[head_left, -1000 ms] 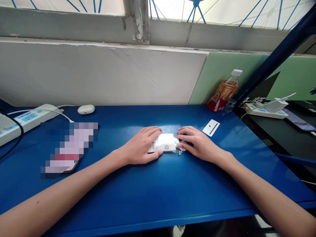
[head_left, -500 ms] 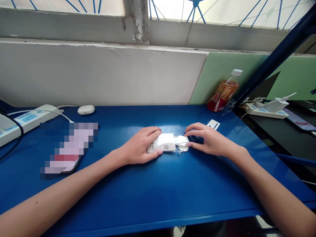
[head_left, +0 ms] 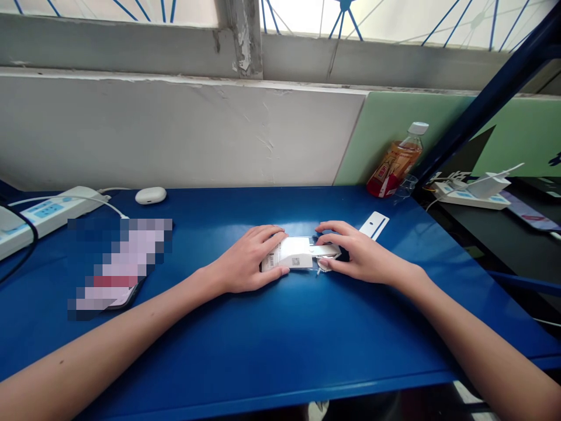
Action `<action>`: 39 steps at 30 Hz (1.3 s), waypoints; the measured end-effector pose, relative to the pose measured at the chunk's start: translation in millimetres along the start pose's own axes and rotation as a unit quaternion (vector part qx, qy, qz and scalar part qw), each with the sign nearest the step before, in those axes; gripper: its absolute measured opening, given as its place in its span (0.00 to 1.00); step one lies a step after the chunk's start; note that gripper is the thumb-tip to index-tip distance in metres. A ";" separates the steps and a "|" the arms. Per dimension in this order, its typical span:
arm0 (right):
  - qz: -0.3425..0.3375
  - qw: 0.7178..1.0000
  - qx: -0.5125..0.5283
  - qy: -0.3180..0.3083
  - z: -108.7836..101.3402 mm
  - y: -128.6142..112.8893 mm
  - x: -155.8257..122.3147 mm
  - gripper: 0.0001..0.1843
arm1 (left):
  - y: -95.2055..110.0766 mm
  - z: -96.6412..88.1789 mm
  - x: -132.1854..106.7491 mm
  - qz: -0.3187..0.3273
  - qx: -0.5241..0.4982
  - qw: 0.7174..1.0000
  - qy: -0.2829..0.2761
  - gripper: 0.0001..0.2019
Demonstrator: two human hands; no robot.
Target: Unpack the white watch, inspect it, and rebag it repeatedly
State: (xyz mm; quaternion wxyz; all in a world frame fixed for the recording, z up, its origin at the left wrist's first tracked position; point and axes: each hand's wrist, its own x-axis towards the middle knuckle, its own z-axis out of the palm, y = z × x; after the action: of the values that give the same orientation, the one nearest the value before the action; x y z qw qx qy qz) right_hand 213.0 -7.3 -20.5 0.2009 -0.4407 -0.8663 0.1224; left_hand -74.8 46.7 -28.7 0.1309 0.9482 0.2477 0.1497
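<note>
On the blue desk lies a white package (head_left: 295, 252) with a barcode and a square code, partly covered in clear plastic. My left hand (head_left: 248, 260) is closed around its left end, fingers along the far edge and thumb along the near edge. From the package's right end sticks out a flat white strip (head_left: 325, 251) with a rounded white part under it; its exact kind is not clear. My right hand (head_left: 355, 251) curls over this strip, fingers on the far side and thumb on the near side. A white card (head_left: 374, 225) with a dark slot lies just behind my right hand.
At the left are a pixelated phone (head_left: 127, 263) on a cable, a white power strip (head_left: 52, 210) and a white earbud case (head_left: 151, 196). A drink bottle (head_left: 394, 164) leans at the back right, beside a slanting blue post (head_left: 486, 88). Another power strip (head_left: 473, 196) sits beyond.
My right hand has moved left, closer to the package, and its fingers now reach over the white strip. More of the white card shows. My left hand stays on the package.
</note>
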 end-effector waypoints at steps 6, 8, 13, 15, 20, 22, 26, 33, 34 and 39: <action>0.023 1.000 -0.009 -0.013 -11.0 4.8 -2.4 0.09 | -0.2 0.2 0.5 -0.004 -0.005 1.000 0.006 0.28; 0.026 0.999 -0.013 -0.012 -9.5 4.8 -2.3 0.09 | -0.4 -0.3 0.1 -0.002 -0.006 1.000 0.005 0.28; 0.000 1.000 -0.018 -0.003 0.9 2.8 -0.5 0.14 | -0.4 -0.9 -0.2 0.000 -0.012 1.000 0.008 0.27; -0.006 1.000 -0.011 0.006 4.6 2.2 0.4 0.14 | -0.1 -0.7 0.1 0.001 -0.011 1.000 0.010 0.27; -0.015 1.000 -0.016 0.015 6.1 1.7 2.0 0.11 | 0.6 0.8 1.0 -0.006 0.002 1.000 0.011 0.27; -0.012 0.999 -0.032 0.018 3.5 3.0 1.9 0.11 | 0.3 1.3 1.0 -0.009 0.006 1.000 0.008 0.27; 0.011 0.998 -0.059 0.029 -3.0 9.7 -0.1 0.12 | -0.9 1.6 0.5 -0.012 0.006 1.000 0.004 0.27; 0.031 0.997 -0.064 0.038 -7.5 20.0 -2.4 0.16 | 0.2 0.5 1.2 -0.012 0.004 1.000 -0.001 0.27; 0.030 0.997 -0.065 0.042 -8.0 21.0 -2.4 0.17 | 0.5 0.3 1.2 -0.012 0.004 1.000 -0.002 0.27; 0.040 0.991 -0.086 0.096 -13.5 27.2 -3.3 0.18 | 0.2 -0.4 -0.2 -0.009 0.007 1.000 -0.008 0.29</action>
State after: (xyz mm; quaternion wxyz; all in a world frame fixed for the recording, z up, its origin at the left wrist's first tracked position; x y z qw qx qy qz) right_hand 240.3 6.3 -19.8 0.2393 -0.5005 -0.8319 0.0126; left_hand -75.1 46.5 -28.3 0.1277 0.9481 0.2560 0.1388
